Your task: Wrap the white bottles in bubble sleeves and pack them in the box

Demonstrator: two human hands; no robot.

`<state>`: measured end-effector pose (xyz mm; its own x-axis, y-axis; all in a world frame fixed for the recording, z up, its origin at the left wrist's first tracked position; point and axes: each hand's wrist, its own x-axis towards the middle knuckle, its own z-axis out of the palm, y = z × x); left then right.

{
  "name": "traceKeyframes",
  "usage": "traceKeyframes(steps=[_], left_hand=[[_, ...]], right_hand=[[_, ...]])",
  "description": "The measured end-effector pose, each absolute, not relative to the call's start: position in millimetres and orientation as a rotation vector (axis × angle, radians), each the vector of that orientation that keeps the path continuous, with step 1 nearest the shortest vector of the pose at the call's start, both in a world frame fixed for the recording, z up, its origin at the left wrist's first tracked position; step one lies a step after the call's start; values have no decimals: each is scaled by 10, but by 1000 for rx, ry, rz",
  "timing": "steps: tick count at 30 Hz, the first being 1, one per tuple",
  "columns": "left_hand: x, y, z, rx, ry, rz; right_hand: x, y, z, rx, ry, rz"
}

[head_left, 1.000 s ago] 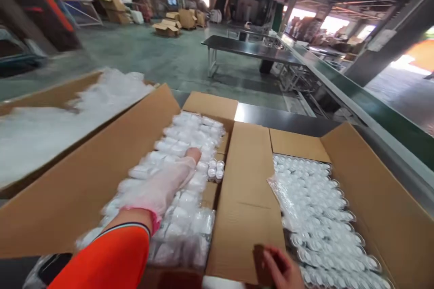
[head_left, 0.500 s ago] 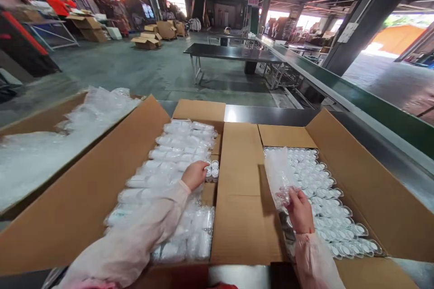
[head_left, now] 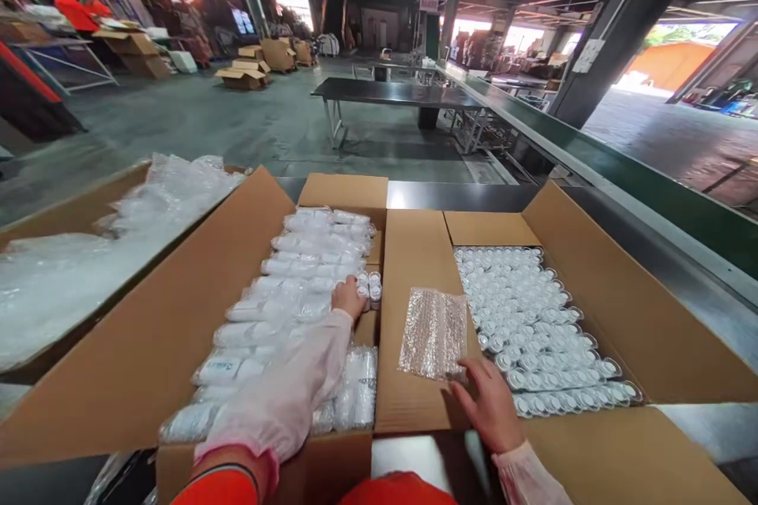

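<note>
We seem to be positioning clear rectangular bubble wrap (head_left: 434, 331), right hand (head_left: 489, 404) spread; left hand (head_left: 348, 298) touches white-capped cylinders (head_left: 374, 292), grip unclear; lifting likely needs pinching.

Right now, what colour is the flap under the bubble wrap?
The flap under the bubble wrap is plain brown, seen best in the head view.

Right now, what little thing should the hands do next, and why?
Maybe the right hand should pinch the bubble wrap: it lies flat on the flap, its corner near that hand, while the left hand is at the bottles.
</note>
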<state>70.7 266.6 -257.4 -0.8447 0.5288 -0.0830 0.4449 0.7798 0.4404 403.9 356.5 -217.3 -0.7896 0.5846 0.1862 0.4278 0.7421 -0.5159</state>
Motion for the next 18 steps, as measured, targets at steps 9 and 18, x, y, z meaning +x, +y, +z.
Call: traceKeyframes(steps=[9, 18], left_hand=[[909, 1681, -1760, 358, 1211, 2007], [2288, 1846, -1894, 388, 1042, 1420]], right_hand=[[3650, 3577, -2376, -550, -2875, 814], [3390, 3414, -2401, -872, -2488, 1337]])
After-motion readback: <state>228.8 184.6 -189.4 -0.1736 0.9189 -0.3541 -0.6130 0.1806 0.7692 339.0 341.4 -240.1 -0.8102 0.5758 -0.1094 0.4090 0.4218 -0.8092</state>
